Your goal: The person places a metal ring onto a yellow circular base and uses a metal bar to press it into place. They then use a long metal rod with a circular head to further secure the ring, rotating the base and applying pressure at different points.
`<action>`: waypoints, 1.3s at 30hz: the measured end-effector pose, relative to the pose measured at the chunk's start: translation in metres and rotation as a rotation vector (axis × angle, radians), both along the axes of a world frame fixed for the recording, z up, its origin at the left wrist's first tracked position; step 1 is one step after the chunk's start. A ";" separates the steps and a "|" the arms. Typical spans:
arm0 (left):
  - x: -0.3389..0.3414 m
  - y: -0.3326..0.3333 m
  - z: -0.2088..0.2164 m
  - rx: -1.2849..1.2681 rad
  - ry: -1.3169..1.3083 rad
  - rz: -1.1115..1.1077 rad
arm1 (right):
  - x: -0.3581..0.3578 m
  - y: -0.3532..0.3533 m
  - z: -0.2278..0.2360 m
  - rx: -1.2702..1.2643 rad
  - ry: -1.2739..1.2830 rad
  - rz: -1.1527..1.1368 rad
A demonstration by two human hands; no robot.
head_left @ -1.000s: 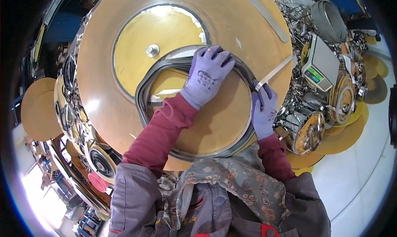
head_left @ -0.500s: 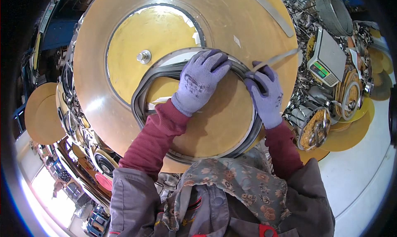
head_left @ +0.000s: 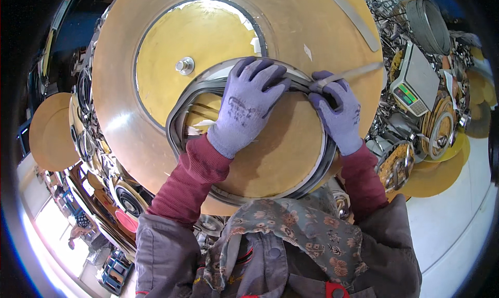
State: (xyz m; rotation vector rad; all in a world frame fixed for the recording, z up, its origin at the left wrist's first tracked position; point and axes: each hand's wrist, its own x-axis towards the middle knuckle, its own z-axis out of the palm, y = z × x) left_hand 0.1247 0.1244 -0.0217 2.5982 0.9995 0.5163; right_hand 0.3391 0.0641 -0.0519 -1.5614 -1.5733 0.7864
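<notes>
Pinched in the fingers of a lavender-gloved right hand (head_left: 340,113), a narrow, flat grey metal strip (head_left: 361,71) slants up and to the right, its long axis running from a ring-shaped coil of dark grey bands (head_left: 178,113) toward the rim of a broad, round tan tabletop (head_left: 117,85). Fingers hide whether strip and coil join. That free length points away from the lavender-gloved left hand (head_left: 245,108), making the right hand the nearer one. The left lies across the coil's far side, fingers bent over the bands; how firmly it grasps cannot be told. The coil rests before the person, overlapping the lower right of a flat yellow disc (head_left: 166,43) with a silver bolt (head_left: 185,65).
</notes>
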 end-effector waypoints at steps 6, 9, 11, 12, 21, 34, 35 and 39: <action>-0.025 -0.016 0.027 -0.015 0.085 0.130 | -0.001 0.010 -0.003 0.094 -0.087 0.070; -0.074 -0.043 0.039 -0.041 0.030 0.388 | -0.006 0.012 0.008 0.015 -0.036 0.107; -0.106 -0.062 0.037 -0.061 0.107 0.592 | -0.007 0.016 0.005 -0.036 -0.034 0.080; -0.119 -0.072 0.035 -0.076 0.175 0.677 | -0.007 0.018 0.003 -0.061 -0.035 0.073; -0.147 -0.100 0.003 -0.145 -0.072 0.943 | -0.017 0.037 -0.002 0.060 -0.205 0.115; -0.150 -0.149 0.011 -0.291 -0.198 1.178 | -0.038 0.038 0.013 -0.174 -0.033 0.041; -0.152 -0.146 0.013 -0.316 -0.212 1.179 | -0.038 0.038 0.011 -0.117 -0.143 0.095; -0.156 -0.147 0.016 -0.339 -0.183 1.043 | -0.031 0.043 0.008 0.005 -0.390 0.234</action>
